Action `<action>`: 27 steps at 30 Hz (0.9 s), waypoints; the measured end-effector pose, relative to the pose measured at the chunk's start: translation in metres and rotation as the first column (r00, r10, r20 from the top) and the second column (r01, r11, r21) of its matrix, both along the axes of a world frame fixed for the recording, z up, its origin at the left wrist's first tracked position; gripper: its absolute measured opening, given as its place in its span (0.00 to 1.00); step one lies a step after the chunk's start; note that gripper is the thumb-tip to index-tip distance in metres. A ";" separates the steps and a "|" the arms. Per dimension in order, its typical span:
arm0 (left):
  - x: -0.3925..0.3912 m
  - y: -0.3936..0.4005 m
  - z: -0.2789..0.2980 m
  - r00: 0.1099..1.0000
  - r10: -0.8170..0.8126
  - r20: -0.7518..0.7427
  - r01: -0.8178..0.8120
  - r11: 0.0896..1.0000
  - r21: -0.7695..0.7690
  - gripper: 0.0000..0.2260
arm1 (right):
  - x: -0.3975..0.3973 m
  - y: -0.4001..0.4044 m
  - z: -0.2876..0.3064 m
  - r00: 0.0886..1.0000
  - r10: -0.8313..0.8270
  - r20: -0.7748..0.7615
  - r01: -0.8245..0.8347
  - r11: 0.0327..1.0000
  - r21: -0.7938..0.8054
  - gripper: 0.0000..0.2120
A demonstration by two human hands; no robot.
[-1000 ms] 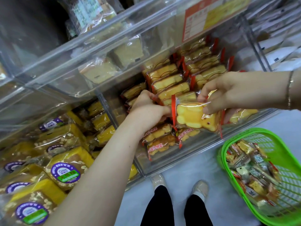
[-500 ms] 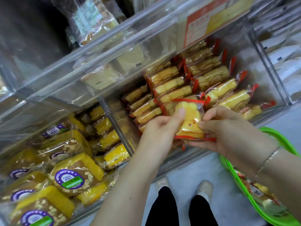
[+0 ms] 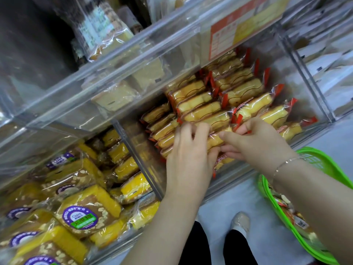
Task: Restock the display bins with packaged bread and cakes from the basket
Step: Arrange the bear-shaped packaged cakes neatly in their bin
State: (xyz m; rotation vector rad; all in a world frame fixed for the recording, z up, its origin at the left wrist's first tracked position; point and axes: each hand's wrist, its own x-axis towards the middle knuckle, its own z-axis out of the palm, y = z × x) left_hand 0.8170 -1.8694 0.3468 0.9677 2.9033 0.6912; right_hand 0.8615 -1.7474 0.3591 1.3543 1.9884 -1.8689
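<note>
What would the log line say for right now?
step: placing cake pack | hands: left and right both hold it | place: clear bin | basket: not empty

The cakes in the clear bin are showing yellow, with shiny clear wrappers and red ends. The bigger cakes on the left are glowing yellow and brown, with pale specks on top and round purple stickers with a green strip. The sign up top is looking orange and yellow. The basket is shining bright green. The floor is looking pale grey. The trousers are showing black, and the shoe is looking cream.
</note>
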 end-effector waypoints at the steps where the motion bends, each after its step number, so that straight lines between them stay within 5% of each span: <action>1: 0.001 0.000 0.000 0.997 0.047 0.057 -0.050 0.998 0.050 0.21 | -0.002 -0.001 -0.003 0.998 -0.055 -0.018 0.055 0.998 0.007 0.11; 6: 0.004 -0.008 0.001 0.857 0.329 0.398 -0.373 0.927 0.036 0.31 | -0.001 -0.006 -0.004 0.996 -0.084 0.005 0.084 0.995 0.059 0.07; 10: -0.001 -0.007 -0.002 0.645 0.314 0.697 -0.422 0.907 -0.019 0.46 | 0.002 -0.005 0.001 0.994 0.051 0.097 -0.079 0.948 0.308 0.11; 12: -0.004 0.001 -0.003 0.648 0.291 0.704 -0.418 0.908 0.009 0.44 | 0.001 -0.002 0.005 0.982 0.102 0.157 -0.161 0.885 0.437 0.11; 16: -0.004 0.009 -0.008 0.675 0.316 0.667 -0.392 0.919 -0.039 0.19 | -0.001 -0.004 0.006 0.951 0.234 0.201 -0.306 0.792 0.528 0.11; 22: -0.007 0.002 -0.002 0.661 0.256 0.705 -0.308 0.950 -0.056 0.21 | 0.000 -0.003 0.012 0.831 0.417 0.367 -0.550 0.524 0.650 0.12; 25: -0.004 -0.005 0.015 0.705 0.316 0.635 -0.273 0.947 -0.169 0.24 | 0.009 0.011 0.021 0.850 0.492 0.187 -0.497 0.635 0.591 0.12; 27: 0.009 -0.012 0.029 0.862 0.299 0.409 -0.289 0.953 -0.087 0.21 | 0.027 0.024 0.034 0.884 0.441 -0.157 -0.327 0.821 0.467 0.10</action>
